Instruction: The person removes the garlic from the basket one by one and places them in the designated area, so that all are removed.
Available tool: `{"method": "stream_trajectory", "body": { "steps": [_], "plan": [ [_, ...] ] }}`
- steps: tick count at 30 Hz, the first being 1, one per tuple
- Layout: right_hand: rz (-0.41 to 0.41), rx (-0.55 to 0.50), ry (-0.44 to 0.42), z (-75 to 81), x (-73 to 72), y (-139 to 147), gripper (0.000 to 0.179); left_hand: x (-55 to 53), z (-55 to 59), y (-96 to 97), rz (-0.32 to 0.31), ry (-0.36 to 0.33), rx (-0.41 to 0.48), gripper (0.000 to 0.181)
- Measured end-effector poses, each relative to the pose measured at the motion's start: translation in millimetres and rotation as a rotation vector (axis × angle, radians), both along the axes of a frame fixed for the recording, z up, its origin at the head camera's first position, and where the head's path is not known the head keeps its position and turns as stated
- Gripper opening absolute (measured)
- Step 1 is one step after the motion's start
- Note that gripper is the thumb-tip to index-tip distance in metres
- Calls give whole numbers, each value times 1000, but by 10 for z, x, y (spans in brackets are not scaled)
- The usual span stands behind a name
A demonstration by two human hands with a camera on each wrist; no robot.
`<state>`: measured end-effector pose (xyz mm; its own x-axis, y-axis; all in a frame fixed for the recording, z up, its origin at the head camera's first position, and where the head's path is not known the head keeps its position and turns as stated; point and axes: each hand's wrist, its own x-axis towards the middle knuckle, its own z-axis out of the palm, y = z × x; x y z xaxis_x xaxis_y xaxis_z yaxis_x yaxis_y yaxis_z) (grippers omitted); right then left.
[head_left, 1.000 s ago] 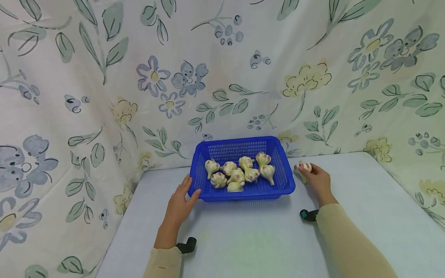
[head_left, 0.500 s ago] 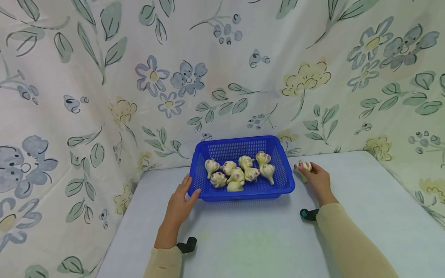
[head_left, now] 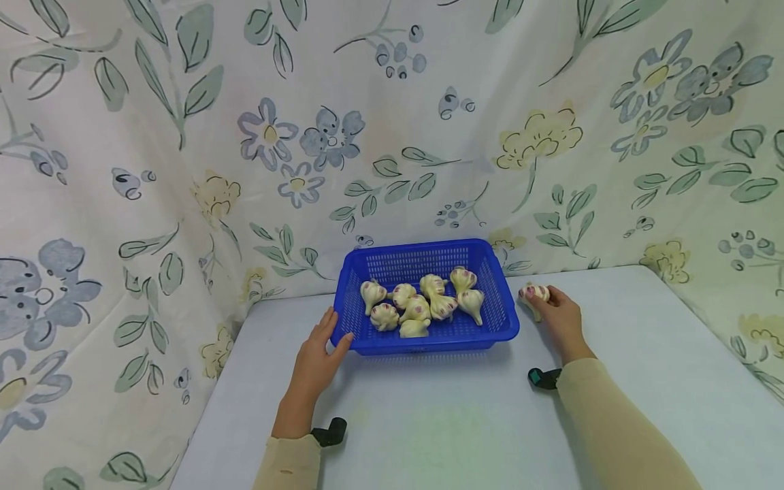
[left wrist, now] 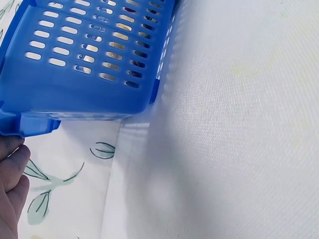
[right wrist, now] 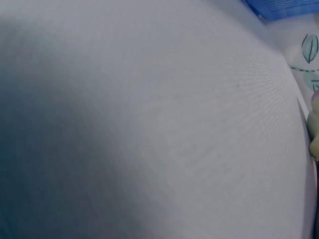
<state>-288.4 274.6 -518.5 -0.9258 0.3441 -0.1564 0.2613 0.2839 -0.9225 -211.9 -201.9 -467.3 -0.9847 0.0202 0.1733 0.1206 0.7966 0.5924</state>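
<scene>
A blue plastic basket point(head_left: 422, 346) stands on the white table and holds several garlic bulbs point(head_left: 384, 317), pale with purple streaks. My left hand point(head_left: 315, 354) rests against the basket's left front corner, fingers extended along its side and thumb at the front rim. In the left wrist view, the fingertips point(left wrist: 19, 157) touch the basket's rim point(left wrist: 37, 124). Right of the basket, my right hand point(head_left: 560, 320) holds one more garlic bulb point(head_left: 535, 294) between thumb and fingers, low over the table or on it. Only a sliver of that bulb point(right wrist: 314, 122) shows in the right wrist view.
The white table point(head_left: 422, 429) stretches in front of the basket and to both sides. Behind and to the left hangs a floral curtain point(head_left: 392, 136), close to the basket's back. A dark wrist device point(head_left: 331, 432) sits on each forearm.
</scene>
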Motion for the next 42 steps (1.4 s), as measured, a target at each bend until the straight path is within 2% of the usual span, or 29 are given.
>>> {"method": "stream_trajectory", "body": {
  "steps": [6, 20, 31, 42],
  "plan": [
    [4, -2, 3, 8, 1, -17, 92, 11, 11, -3, -5, -3, 7, 86],
    [13, -10, 6, 2, -1, -8, 93, 0, 20, -4, -12, 3, 15, 72],
    [13, -5, -6, 6, 6, -9, 95, 7, 34, -2, -13, -9, 13, 70],
    [1, -15, -22, 4, 4, -7, 96, -2, 6, -13, -21, 12, 8, 74]
  ]
}}
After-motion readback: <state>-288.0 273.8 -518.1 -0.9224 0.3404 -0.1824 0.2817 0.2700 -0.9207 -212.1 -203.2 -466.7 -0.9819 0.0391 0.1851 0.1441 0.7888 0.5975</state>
